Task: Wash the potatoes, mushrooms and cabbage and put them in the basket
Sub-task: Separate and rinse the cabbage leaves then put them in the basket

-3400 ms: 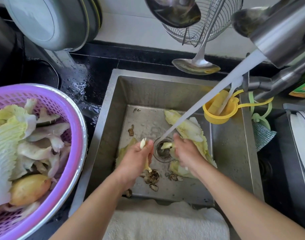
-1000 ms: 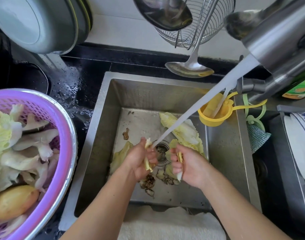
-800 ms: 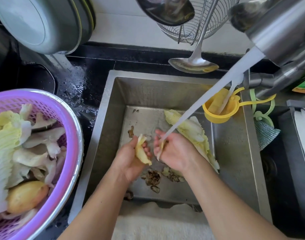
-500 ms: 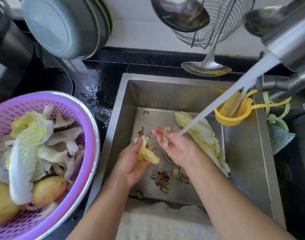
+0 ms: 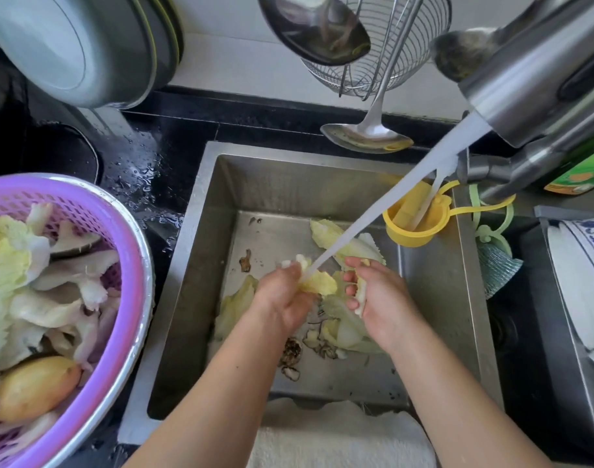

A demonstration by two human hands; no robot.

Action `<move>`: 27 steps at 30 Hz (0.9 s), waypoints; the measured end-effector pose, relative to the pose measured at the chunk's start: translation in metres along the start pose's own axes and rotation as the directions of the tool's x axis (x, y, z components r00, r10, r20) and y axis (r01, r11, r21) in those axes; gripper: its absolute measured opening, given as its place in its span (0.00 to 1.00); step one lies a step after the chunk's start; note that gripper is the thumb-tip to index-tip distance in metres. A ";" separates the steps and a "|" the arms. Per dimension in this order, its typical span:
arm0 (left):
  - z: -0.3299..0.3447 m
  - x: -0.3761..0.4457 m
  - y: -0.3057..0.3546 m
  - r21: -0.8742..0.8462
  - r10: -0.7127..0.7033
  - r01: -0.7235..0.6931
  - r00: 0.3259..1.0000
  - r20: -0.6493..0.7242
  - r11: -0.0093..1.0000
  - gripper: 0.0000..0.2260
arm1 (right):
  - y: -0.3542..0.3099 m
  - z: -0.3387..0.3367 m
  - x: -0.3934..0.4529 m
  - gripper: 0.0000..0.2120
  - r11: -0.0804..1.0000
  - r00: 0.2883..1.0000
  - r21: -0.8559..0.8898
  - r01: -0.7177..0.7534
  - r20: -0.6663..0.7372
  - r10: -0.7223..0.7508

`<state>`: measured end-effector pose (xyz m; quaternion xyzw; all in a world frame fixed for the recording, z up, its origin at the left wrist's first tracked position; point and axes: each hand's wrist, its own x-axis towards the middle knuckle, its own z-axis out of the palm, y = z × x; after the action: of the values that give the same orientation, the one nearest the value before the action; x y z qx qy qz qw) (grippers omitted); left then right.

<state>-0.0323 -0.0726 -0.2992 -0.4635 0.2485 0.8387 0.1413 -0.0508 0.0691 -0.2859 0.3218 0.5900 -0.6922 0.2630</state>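
Since half a second ago my two hands have drawn slightly apart and the left one has carried its cabbage scrap back under the stream; the view has also swung a little to the right.

Taking the sink (image 5: 201, 265) as my landmark: well to its left sits the purple basket (image 5: 133, 265), already holding washed cabbage leaves (image 5: 5, 265), pale mushrooms (image 5: 69, 298) and a potato (image 5: 35, 386). Over the sink's middle, my left hand (image 5: 282, 298) pinches a small yellow cabbage piece (image 5: 317, 282) right where the tap water (image 5: 373, 221) lands. Just right of it, my right hand (image 5: 380, 298) is curled round a white cabbage rib (image 5: 360, 293). More cabbage (image 5: 349, 244) lies on the sink floor toward the back, another leaf (image 5: 234, 305) left of my left wrist, with dark trimmings (image 5: 290, 352) nearer the front.

I judge these pieces light, limp at the leaf, stiff and snappable at the rib, and slick when wet. I would hold them at the rib, gently, so nothing slides toward the drain.
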 end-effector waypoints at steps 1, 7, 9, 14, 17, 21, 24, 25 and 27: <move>-0.001 0.004 0.001 -0.038 0.015 -0.017 0.999 -0.044 0.999 0.13 | 0.002 0.001 -0.003 0.08 0.997 1.000 -0.077 0.026 0.011 -0.026; -0.022 0.001 0.005 -0.085 0.059 -0.066 0.995 -0.086 0.994 0.13 | 0.023 0.022 -0.008 0.14 0.675 0.950 -0.669 0.310 0.195 -0.243; -0.029 -0.003 0.009 -0.100 0.080 -0.089 0.993 -0.092 0.991 0.12 | 0.023 0.029 -0.003 0.07 0.772 0.961 -0.574 0.275 0.134 -0.242; -0.055 -0.010 0.020 -0.169 0.139 -0.158 0.983 -0.119 0.973 0.14 | 0.031 0.041 -0.001 0.06 0.989 0.962 -0.114 -0.092 0.248 0.118; -0.064 -0.025 0.018 0.217 0.294 -0.239 0.917 -0.271 0.946 0.08 | 0.036 0.041 -0.007 0.06 0.977 0.972 0.029 -0.212 0.108 0.208; -0.057 -0.056 0.002 0.931 0.485 -0.123 0.872 -0.065 0.344 0.06 | 0.041 0.034 -0.030 0.17 0.961 0.990 -0.240 -0.139 -0.039 0.133; -0.045 -0.088 0.011 0.945 0.493 -0.146 0.870 -0.018 0.292 0.08 | 0.028 0.038 -0.063 0.14 0.936 0.987 -0.320 -0.147 0.017 0.161; -0.039 -0.103 0.018 0.924 0.522 -0.202 0.853 0.003 0.325 0.08 | 0.017 0.042 -0.075 0.13 0.938 0.992 -0.333 -0.097 0.047 0.119; -0.030 -0.141 0.042 0.874 0.575 -0.333 0.815 0.077 0.355 0.05 | -0.009 0.059 -0.102 0.11 0.938 0.990 -0.342 0.047 0.141 0.002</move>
<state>0.0440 -0.1256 -0.1815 -0.3406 0.7637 0.5425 0.0803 0.0014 0.0111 -0.1978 0.2151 0.6860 -0.6020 0.3477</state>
